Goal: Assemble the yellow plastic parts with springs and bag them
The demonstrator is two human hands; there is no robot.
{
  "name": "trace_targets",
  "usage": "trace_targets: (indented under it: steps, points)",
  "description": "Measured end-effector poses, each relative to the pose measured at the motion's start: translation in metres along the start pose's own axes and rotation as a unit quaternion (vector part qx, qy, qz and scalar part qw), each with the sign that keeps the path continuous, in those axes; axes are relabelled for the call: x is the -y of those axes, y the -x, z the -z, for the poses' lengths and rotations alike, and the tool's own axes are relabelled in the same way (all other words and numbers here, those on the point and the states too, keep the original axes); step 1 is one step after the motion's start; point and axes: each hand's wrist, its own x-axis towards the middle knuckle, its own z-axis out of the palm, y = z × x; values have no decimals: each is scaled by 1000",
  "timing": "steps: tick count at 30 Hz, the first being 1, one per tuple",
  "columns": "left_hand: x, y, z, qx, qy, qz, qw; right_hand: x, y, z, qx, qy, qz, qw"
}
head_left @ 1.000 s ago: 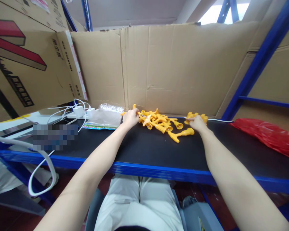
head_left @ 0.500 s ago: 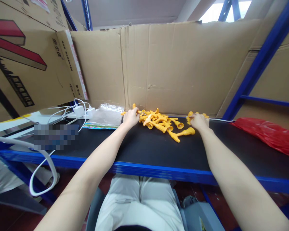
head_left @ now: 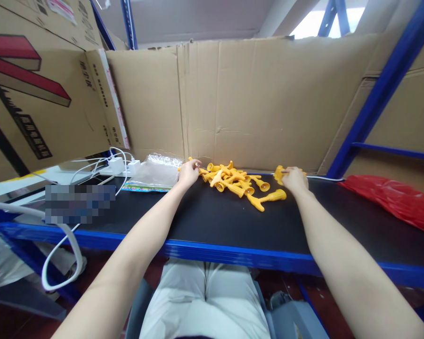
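Here lie forked, flared yellow pieces, left fingers clamping one, right fingers too hidden to tell.

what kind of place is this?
Probably a workshop or storeroom workstation: a black worktop on a blue metal rack, a large cardboard panel behind it, and a heap of yellow pieces on top.

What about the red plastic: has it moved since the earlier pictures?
No, the red plastic shows no clear shift either way against the blue post beside it.
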Motion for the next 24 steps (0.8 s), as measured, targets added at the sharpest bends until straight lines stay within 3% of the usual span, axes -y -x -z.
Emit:
trace_targets:
  steps: [5,8,12,18,24]
  points:
    - [14,-3,-6,-3,5,-41,999,21,6,16,-32,-13,46,998]
    - [20,-1,-13,49,-35,-69,996,32,9,21,-30,-13,88,996]
    - [26,5,-19,142,-115,-29,983,49,11,23,-10,-28,147,989]
    - [29,10,-23,235,-176,17,956,97,32,29,94,-84,287,950]
    - [25,13,-24,210,-170,17,963,137,68,39,237,-65,343,907]
